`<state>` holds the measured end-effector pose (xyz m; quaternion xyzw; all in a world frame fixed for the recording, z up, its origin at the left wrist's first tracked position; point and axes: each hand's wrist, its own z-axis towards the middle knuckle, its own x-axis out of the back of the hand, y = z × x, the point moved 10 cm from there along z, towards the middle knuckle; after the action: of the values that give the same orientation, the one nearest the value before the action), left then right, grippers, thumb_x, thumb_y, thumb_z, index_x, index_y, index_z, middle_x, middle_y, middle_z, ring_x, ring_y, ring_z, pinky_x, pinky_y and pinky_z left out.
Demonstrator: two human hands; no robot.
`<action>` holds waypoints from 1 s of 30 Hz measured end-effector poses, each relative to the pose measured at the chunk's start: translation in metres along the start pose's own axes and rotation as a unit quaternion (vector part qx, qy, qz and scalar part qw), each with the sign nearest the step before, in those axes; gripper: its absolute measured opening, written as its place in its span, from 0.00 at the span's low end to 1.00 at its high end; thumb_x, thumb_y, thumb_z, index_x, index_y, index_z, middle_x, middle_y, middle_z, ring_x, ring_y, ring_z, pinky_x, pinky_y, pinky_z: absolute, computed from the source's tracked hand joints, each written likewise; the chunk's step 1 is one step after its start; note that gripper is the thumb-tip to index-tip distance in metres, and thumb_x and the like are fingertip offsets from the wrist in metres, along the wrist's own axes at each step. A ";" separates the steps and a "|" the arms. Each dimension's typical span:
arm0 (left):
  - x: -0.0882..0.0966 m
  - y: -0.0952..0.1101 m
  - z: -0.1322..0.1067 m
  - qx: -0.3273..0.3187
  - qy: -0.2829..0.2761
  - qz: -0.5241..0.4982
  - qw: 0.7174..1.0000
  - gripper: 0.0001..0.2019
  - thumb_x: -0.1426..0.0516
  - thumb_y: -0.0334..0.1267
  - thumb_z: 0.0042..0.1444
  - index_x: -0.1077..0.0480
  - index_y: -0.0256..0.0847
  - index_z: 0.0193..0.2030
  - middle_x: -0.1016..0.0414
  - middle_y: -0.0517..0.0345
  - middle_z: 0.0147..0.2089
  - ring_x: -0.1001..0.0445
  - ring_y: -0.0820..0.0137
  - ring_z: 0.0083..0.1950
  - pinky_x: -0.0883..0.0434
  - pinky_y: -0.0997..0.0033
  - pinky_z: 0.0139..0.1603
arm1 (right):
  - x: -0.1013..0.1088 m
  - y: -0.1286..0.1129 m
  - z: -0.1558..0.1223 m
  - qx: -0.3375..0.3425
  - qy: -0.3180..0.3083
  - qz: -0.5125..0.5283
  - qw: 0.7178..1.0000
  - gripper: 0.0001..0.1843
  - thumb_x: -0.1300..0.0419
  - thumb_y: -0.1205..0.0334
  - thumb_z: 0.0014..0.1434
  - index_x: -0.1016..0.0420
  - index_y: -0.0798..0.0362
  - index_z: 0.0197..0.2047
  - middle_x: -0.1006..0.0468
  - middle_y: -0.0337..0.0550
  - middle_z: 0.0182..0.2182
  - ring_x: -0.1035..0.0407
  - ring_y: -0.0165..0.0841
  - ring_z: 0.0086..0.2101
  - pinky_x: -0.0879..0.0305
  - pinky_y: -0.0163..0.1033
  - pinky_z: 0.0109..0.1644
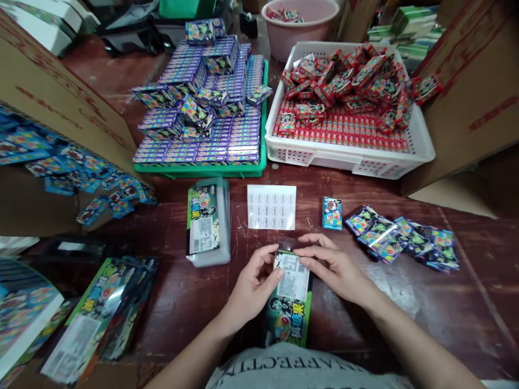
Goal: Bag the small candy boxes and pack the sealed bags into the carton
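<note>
Low over the table, a green, barcode-labelled pack was pinched at its top by left grip and right grip.

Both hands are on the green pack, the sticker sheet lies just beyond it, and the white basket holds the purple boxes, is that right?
Not quite. The head view shows the white basket holding red boxes; the purple boxes sit in the green tray. The left hand and right hand are on the green pack, with the sticker sheet just beyond.

Grey tee w/ caps lettering, bare forearms
</note>
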<state>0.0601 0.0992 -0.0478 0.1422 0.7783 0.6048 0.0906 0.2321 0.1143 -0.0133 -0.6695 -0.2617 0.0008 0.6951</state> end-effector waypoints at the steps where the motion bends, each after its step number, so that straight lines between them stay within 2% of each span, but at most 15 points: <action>1: 0.003 0.000 0.001 0.005 -0.003 0.000 1.000 0.21 0.41 0.40 0.64 0.37 0.49 0.63 0.30 0.59 0.46 0.29 0.70 0.44 0.30 0.69 0.48 | -0.003 0.002 -0.002 -0.006 0.008 0.006 1.000 0.14 0.43 0.57 0.69 0.23 0.41 0.55 0.33 0.47 0.59 0.36 0.40 0.61 0.35 0.54 0.64; 2: 0.005 -0.001 0.002 0.011 -0.006 -0.003 1.000 0.19 0.41 0.40 0.64 0.36 0.48 0.61 0.30 0.59 0.46 0.30 0.71 0.44 0.30 0.70 0.47 | -0.004 0.005 -0.005 -0.020 0.029 0.022 0.999 0.15 0.42 0.57 0.68 0.26 0.40 0.58 0.34 0.46 0.61 0.35 0.40 0.60 0.34 0.53 0.63; 4: 0.008 -0.003 0.004 0.027 -0.022 -0.015 0.999 0.17 0.39 0.40 0.63 0.34 0.47 0.57 0.30 0.60 0.44 0.30 0.71 0.43 0.30 0.71 0.45 | -0.006 0.019 -0.015 -0.068 0.091 0.087 0.990 0.20 0.40 0.56 0.67 0.32 0.39 0.61 0.33 0.47 0.61 0.29 0.38 0.53 0.26 0.48 0.54; 6: 0.009 -0.004 0.008 0.038 -0.042 -0.027 0.998 0.16 0.39 0.41 0.62 0.34 0.46 0.55 0.29 0.60 0.43 0.29 0.71 0.42 0.30 0.72 0.42 | -0.010 0.033 -0.026 -0.112 0.153 0.156 0.969 0.19 0.38 0.54 0.66 0.33 0.41 0.58 0.28 0.46 0.55 0.25 0.35 0.43 0.23 0.42 0.43; 8: 0.014 -0.002 0.012 0.034 -0.038 -0.022 0.998 0.12 0.41 0.42 0.64 0.33 0.45 0.52 0.28 0.59 0.43 0.28 0.70 0.43 0.29 0.70 0.45 | -0.013 0.038 -0.032 -0.131 0.183 0.177 0.958 0.14 0.38 0.52 0.65 0.31 0.44 0.52 0.24 0.44 0.47 0.25 0.35 0.40 0.23 0.40 0.41; 10: 0.020 0.005 0.017 0.013 -0.013 -0.006 1.000 0.08 0.43 0.43 0.65 0.30 0.43 0.47 0.26 0.55 0.50 0.27 0.67 0.50 0.30 0.66 0.52 | -0.015 0.035 -0.029 -0.128 0.177 0.156 0.963 0.12 0.38 0.52 0.65 0.29 0.46 0.48 0.23 0.43 0.43 0.26 0.36 0.42 0.24 0.41 0.45; 12: 0.023 0.010 0.021 0.000 0.004 0.002 1.000 0.08 0.44 0.42 0.66 0.28 0.41 0.42 0.26 0.51 0.54 0.28 0.64 0.55 0.32 0.62 0.58 | -0.013 0.028 -0.021 -0.110 0.156 0.129 0.973 0.10 0.39 0.52 0.66 0.27 0.47 0.47 0.22 0.44 0.43 0.26 0.37 0.45 0.26 0.44 0.50; 14: 0.024 0.012 0.023 0.008 0.016 -0.006 1.000 0.07 0.43 0.42 0.65 0.28 0.40 0.41 0.23 0.51 0.52 0.26 0.65 0.53 0.31 0.62 0.56 | -0.011 0.019 -0.013 -0.081 0.129 0.115 0.982 0.07 0.39 0.53 0.66 0.26 0.47 0.43 0.22 0.44 0.45 0.27 0.39 0.49 0.28 0.46 0.55; 16: 0.027 0.012 0.024 0.018 0.037 -0.022 0.999 0.08 0.41 0.41 0.63 0.29 0.41 0.46 0.21 0.54 0.46 0.24 0.67 0.47 0.29 0.64 0.51 | -0.009 0.013 -0.007 -0.057 0.115 0.119 0.985 0.05 0.39 0.56 0.66 0.25 0.47 0.41 0.22 0.44 0.46 0.27 0.38 0.50 0.28 0.47 0.55; 17: 0.028 0.014 0.024 0.016 0.042 -0.025 0.999 0.10 0.40 0.40 0.63 0.29 0.42 0.49 0.21 0.55 0.45 0.24 0.67 0.46 0.28 0.65 0.50 | -0.007 0.012 -0.006 -0.052 0.117 0.125 0.984 0.05 0.39 0.56 0.66 0.25 0.46 0.44 0.21 0.44 0.46 0.26 0.38 0.48 0.28 0.47 0.54; 20: 0.026 0.022 0.023 0.003 0.009 -0.011 1.000 0.09 0.40 0.40 0.62 0.26 0.42 0.47 0.21 0.54 0.46 0.24 0.66 0.48 0.28 0.63 0.51 | -0.002 0.007 -0.005 -0.049 0.120 0.111 0.985 0.14 0.39 0.57 0.66 0.26 0.43 0.55 0.20 0.43 0.43 0.24 0.36 0.44 0.25 0.47 0.52; 21: 0.025 0.025 0.022 -0.001 -0.006 -0.003 1.000 0.08 0.40 0.41 0.61 0.24 0.41 0.44 0.21 0.52 0.47 0.24 0.65 0.49 0.28 0.62 0.52 | -0.002 0.004 -0.005 -0.047 0.109 0.098 0.988 0.15 0.38 0.56 0.65 0.25 0.43 0.55 0.20 0.44 0.44 0.24 0.37 0.45 0.25 0.48 0.53; 23: 0.026 0.030 0.020 -0.008 -0.019 0.010 1.000 0.07 0.39 0.41 0.61 0.23 0.41 0.39 0.21 0.51 0.48 0.23 0.64 0.49 0.27 0.61 0.52 | -0.006 -0.002 -0.002 -0.048 0.075 0.079 0.993 0.11 0.36 0.55 0.63 0.20 0.43 0.48 0.20 0.45 0.47 0.24 0.39 0.48 0.26 0.50 0.54; 25: 0.028 0.034 0.020 -0.003 -0.016 0.031 0.999 0.06 0.38 0.41 0.60 0.23 0.41 0.38 0.21 0.52 0.47 0.23 0.65 0.48 0.27 0.62 0.51 | -0.007 -0.005 0.001 -0.072 0.068 0.084 0.992 0.08 0.34 0.53 0.61 0.18 0.45 0.42 0.19 0.45 0.47 0.24 0.40 0.48 0.26 0.50 0.54; 30: 0.030 0.031 0.029 0.062 -0.012 0.057 0.996 0.07 0.38 0.42 0.58 0.23 0.40 0.38 0.20 0.55 0.37 0.24 0.68 0.37 0.27 0.66 0.42 | -0.007 0.007 0.009 -0.190 0.085 0.135 0.969 0.12 0.33 0.50 0.59 0.21 0.50 0.35 0.19 0.41 0.32 0.25 0.36 0.34 0.26 0.45 0.43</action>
<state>0.0448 0.1425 -0.0238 0.1990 0.8041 0.5573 0.0569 0.2255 0.1214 -0.0230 -0.8164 -0.1043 -0.0120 0.5679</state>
